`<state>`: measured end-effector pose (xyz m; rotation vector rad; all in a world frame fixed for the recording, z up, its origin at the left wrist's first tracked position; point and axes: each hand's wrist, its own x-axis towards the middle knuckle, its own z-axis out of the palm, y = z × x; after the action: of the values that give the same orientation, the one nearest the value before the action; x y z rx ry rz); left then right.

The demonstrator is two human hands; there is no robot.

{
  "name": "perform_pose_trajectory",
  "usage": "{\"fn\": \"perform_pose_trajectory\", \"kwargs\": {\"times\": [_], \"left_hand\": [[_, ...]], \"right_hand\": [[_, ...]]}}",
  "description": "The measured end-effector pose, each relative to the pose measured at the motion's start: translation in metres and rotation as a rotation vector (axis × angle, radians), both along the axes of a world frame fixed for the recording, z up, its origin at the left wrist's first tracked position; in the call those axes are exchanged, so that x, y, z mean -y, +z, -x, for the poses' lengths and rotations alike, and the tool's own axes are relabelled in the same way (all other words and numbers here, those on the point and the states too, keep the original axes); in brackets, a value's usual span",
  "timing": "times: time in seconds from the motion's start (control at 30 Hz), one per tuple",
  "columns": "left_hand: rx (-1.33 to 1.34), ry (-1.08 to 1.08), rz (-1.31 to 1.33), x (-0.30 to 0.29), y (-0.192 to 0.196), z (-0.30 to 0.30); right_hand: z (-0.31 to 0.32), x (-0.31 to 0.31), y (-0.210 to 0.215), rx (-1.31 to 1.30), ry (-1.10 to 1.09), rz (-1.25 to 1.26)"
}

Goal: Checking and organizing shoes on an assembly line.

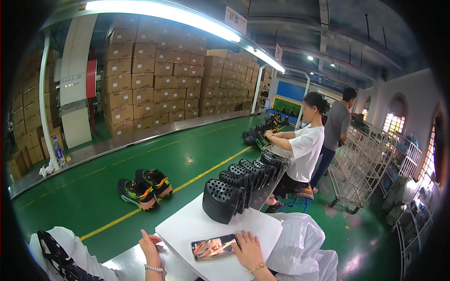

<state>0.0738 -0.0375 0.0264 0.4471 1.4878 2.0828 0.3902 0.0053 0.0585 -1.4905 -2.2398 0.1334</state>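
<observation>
A phone (214, 247) with a lit picture on its screen lies flat on a white board (183, 222) in front of me. My right hand (248, 250) rests at the phone's right end, fingers stretched out and touching its edge. Left of the board, my left hand (150, 247) is raised over a shiny metal surface (129, 262), its fingers loosely apart and nothing seen in them. Behind the phone stands a row of black pieces with round holes (222, 199), partly on the board. A pair of black, orange and green sneakers (138, 192) sits on the green belt.
The green belt (103, 187) with yellow lines runs beyond the board. White plastic sacking (300, 243) bulges at right. A co-worker in a white shirt (307, 150) sits handling dark shoes; another person (335, 126) stands behind. Wire racks (361, 164) and stacked cartons (154, 79) stand farther off.
</observation>
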Motion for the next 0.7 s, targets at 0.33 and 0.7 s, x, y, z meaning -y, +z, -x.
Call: {"fn": "perform_pose_trajectory", "kwargs": {"times": [0.33, 0.7], "left_hand": [[0.022, -0.041, 0.065, -0.0013, 0.0014, -0.0013], [0.021, -0.086, 0.052, 0.0022, 0.0046, -0.002]], "right_hand": [[-0.0016, -0.0025, -0.002, -0.001, -0.001, -0.004], [-0.0003, 0.0003, -0.0009, -0.006, 0.007, -0.017]]}}
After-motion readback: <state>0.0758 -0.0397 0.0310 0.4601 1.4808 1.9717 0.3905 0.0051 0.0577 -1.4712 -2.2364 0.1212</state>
